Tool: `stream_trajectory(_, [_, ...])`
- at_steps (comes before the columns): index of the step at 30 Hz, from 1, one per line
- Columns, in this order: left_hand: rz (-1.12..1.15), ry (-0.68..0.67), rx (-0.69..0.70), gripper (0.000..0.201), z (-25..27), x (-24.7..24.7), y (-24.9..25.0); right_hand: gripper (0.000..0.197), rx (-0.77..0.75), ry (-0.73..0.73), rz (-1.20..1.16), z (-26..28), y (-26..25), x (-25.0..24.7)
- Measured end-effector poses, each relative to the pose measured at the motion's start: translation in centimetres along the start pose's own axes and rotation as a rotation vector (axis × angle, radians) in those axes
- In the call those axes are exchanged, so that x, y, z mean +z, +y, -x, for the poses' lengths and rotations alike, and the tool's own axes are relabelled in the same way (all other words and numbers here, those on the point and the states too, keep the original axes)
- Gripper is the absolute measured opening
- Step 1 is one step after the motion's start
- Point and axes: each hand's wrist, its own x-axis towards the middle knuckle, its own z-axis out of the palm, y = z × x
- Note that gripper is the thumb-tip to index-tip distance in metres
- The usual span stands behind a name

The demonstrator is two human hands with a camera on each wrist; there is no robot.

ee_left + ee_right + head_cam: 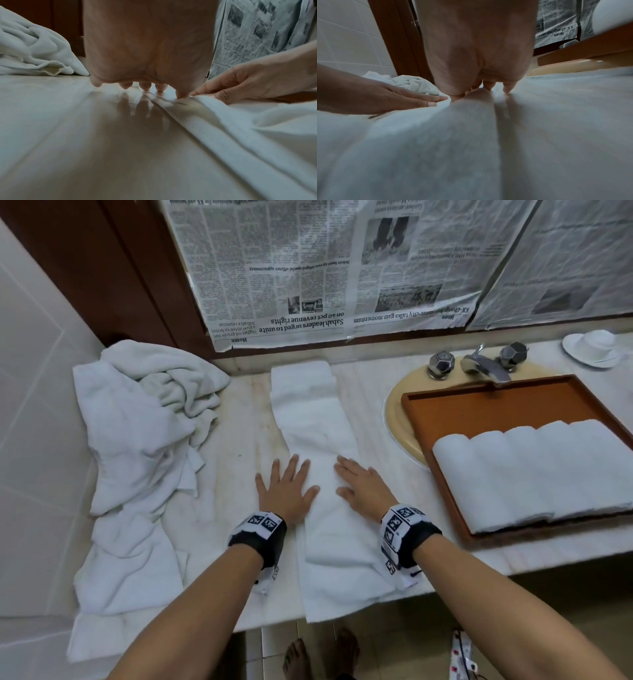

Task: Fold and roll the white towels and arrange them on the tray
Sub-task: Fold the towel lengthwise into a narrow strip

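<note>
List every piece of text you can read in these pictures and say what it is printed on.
All on the upside-down newspaper on the wall:
"Sabah leaders urged to unite on 40 pct revenue rights"
"KK-Changchun sister-city talks gain momentum"
"Home", a section label
Body columns: too small to read.
Wristband markers: patterns, no words.

Beyond my hands I read upside-down headlines on the newspaper sheets [308, 275] on the wall: "Sabah leaders urged to unite on 40 pct revenue rights", "KK-Changchun sister-city talks gain momentum", and "Home". The smaller print stays unreadable to me.
</note>
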Motion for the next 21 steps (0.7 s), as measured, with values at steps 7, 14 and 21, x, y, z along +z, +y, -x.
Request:
stream_trajectory(7, [0.008, 0.000, -0.021, 0.064, -6.1, -2.6, -0.3, 0.058, -0.016, 0.021, -0.020, -6.3, 1.2, -2.6])
stream_trajectory(14, [0.374, 0.210, 0.201, 0.073, -1.7, -1.5, -0.3, 0.032, -0.015, 0.314, -0.415, 0.0, 1.7, -3.8])
stream_trajectory(21, [0.256, -0.081, 0.246, 0.063, 4.3, 0.1, -0.4, 0.033, 0.090, 0.023, -0.384, 11.5, 0.8, -0.3])
